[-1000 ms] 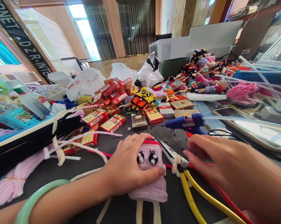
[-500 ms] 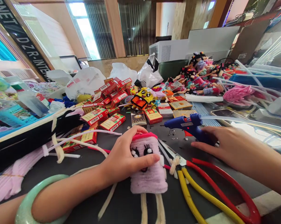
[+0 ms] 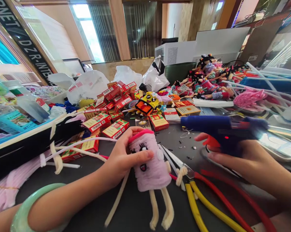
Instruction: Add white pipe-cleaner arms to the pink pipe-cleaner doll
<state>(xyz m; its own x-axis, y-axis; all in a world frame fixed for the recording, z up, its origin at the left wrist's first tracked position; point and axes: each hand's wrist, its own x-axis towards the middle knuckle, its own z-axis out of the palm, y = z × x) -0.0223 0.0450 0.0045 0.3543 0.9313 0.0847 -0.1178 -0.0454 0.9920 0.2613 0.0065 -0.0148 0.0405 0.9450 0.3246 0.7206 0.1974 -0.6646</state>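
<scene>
Well, a dark worktable [image 3: 87,206] crowded with craft supplies spreads out before two bare hands. Beyond the left fingers rises one heap of red-and-yellow cartons [image 3: 107,100], too many to count. Beyond the right fingers sits one heap of finished pipe-cleaner dolls [image 3: 208,77], also too many to count. Just below the right fingers lie one pair of yellow handles [image 3: 195,206] and one pair of red handles [image 3: 222,196].

The left hand [image 3: 125,158], a pale green bangle [image 3: 36,209] on its wrist, grips one pink chenille doll [image 3: 151,170]: the fingers curl together behind its head, and the thumb presses across its face. Two cream legs [image 3: 167,209] hang below those fingers. The right hand [image 3: 239,158] holds one blue hot-glue gun [image 3: 222,127], its fingers closed together around the grip. A firm hold on the doll and a nozzle kept clear of the fingers would suit this work best.
</scene>
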